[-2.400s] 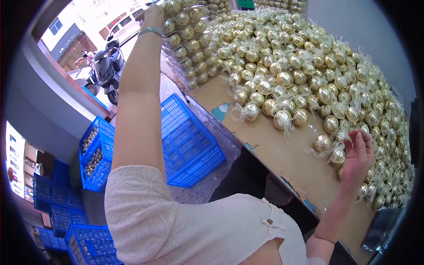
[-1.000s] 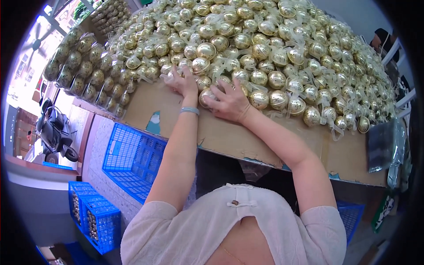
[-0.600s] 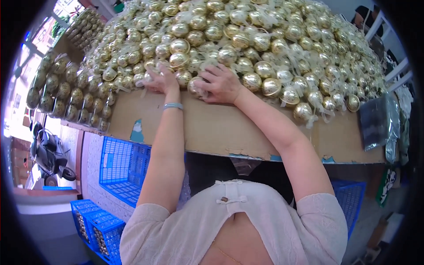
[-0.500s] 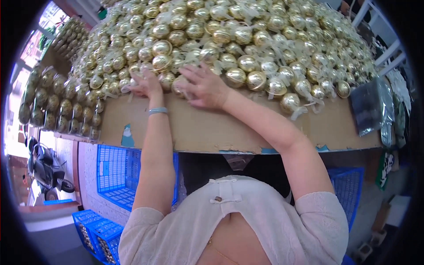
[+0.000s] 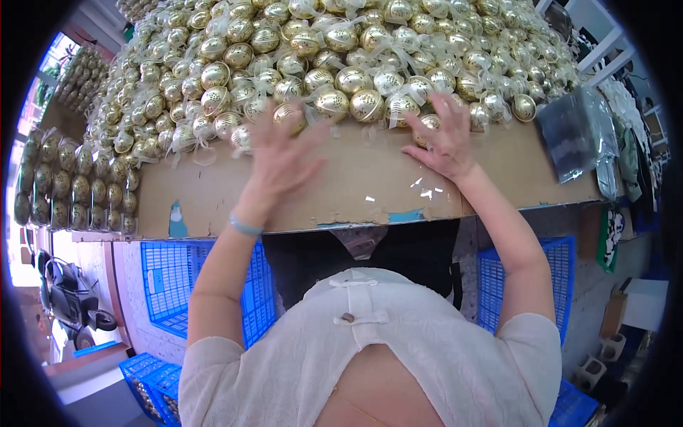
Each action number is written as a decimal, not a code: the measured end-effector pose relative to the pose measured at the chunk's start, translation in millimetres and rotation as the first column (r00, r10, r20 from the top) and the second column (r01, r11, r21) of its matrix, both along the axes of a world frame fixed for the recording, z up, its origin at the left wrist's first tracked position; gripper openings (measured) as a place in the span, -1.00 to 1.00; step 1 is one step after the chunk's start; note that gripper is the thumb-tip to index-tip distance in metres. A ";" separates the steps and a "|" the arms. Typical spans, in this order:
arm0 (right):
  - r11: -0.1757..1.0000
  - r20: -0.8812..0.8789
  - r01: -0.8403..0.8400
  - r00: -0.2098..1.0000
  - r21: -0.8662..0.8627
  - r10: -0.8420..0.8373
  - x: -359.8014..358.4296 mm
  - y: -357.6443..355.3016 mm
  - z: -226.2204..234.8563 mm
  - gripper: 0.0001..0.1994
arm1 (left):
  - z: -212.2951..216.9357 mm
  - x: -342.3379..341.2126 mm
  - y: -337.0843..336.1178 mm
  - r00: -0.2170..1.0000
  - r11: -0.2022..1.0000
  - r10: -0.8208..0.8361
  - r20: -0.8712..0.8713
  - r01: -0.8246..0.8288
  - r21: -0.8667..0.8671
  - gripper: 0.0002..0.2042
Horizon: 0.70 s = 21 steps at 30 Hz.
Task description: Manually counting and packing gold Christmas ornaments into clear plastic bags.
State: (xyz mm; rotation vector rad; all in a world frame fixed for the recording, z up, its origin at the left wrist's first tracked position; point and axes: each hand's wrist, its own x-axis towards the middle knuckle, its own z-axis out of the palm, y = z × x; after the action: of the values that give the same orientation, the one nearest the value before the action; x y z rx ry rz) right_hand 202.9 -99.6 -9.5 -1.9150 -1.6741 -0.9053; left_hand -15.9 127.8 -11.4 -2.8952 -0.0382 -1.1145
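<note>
Left hand (image 5: 281, 153): raised to the near edge of the heap, fingers spread and slightly curled, palm turned away from the camera. The hand is blurred. It grips nothing; the fingertips reach the front row of gold balls (image 5: 334, 103), each of which sits in a clear wrapper with a twisted top. Whether the fingertips actually touch a ball cannot be told through the blur. A light blue band (image 5: 245, 226) circles the left wrist. The left forearm runs up almost straight from the lower left, bare to the short sleeve.

Right hand (image 5: 442, 139): also open, fingers splayed, laid flat with the palm down at the front of the heap. The fingers rest over one wrapped ball (image 5: 427, 122) at the edge, covering part of it without closing round it. The right forearm comes up from the lower right, bent at the elbow, and leans inward toward the hand.

The heap of balls lies on a sheet of brown cardboard (image 5: 356, 192), piled deep from the near edge to the far rim of the view. The bare front strip of the cardboard lies under both wrists.

Surroundings: the person wears a white top (image 5: 370, 349). Blue plastic crates (image 5: 171, 285) stand on the floor at lower left, and another blue crate (image 5: 498, 285) stands at right. Trays of more gold balls (image 5: 64, 185) are stacked at far left. A dark plastic-wrapped packet (image 5: 576, 135) lies at the right end of the cardboard. A scooter (image 5: 67, 299) stands at lower left.
</note>
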 end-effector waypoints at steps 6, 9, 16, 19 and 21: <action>0.991 0.207 -0.118 0.970 -0.063 0.128 32.5 45.4 -6.4 -0.44 | 3.1 83.2 -8.4 0.930 0.933 -0.227 -0.288 0.293 0.211 -0.56; 0.991 0.147 -0.129 0.981 0.018 0.125 40.0 53.9 -8.3 -0.52 | 2.8 110.8 2.9 0.925 0.912 -0.255 -0.280 0.327 0.250 -0.57; 0.980 0.092 -0.198 0.977 0.026 0.195 63.1 61.5 1.1 -0.55 | 3.2 131.4 9.2 0.924 0.907 -0.302 -0.236 0.355 0.226 -0.54; 0.974 0.076 -0.225 0.972 0.031 0.222 72.2 63.4 -2.9 -0.52 | 1.2 140.0 16.3 0.922 0.907 -0.316 -0.226 0.363 0.214 -0.56; 0.971 0.070 -0.237 0.970 0.031 0.235 81.3 60.3 -6.2 -0.49 | 2.4 150.1 17.8 0.918 0.899 -0.325 -0.225 0.374 0.228 -0.56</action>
State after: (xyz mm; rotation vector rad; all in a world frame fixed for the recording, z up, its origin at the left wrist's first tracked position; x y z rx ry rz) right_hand 284.2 -39.2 -15.7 -1.6325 -1.8605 -0.9068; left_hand 134.2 145.7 -9.1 -2.8022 0.6170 -0.8034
